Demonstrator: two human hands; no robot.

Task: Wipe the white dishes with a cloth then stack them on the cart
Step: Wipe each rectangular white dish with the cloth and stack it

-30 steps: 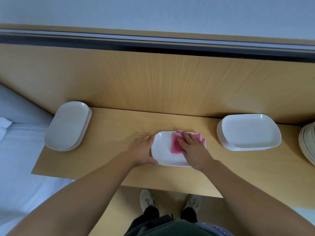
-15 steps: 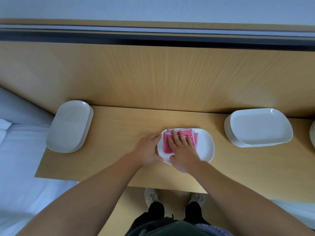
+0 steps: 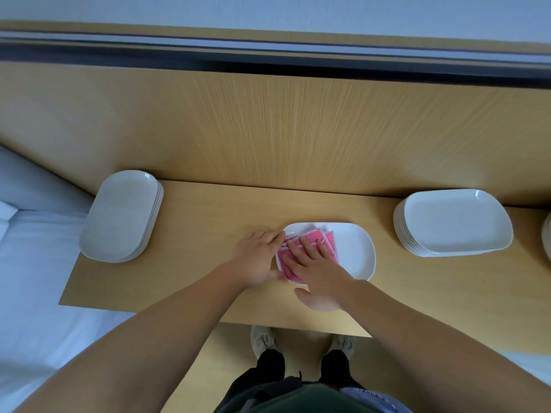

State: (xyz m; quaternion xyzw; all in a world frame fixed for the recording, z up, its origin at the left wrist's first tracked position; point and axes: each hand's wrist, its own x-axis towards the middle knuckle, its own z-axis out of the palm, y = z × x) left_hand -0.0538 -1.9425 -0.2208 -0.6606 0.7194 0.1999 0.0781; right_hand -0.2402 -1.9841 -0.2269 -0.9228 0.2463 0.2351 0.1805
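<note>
Wiping one white oblong dish (image 3: 353, 251) mid-surface, stacks waiting either side.
Right hand (image 3: 319, 271) is pressing flat, fingers spread, on the folded pink cloth (image 3: 304, 248); left hand (image 3: 258, 259) is gripping the dish's rim; stacking seems unfinished.

Soft, even daylight is falling; shadows are staying faint; wide-angle distortion is bending the frame edges; focus is slightly soft.

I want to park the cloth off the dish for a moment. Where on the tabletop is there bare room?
Bare wood lies between the left stack and the left hand, and between the dish and the right stack. The near edge right of the right hand is free too. The middle is crowded: both hands and the cloth cover the dish.
</note>
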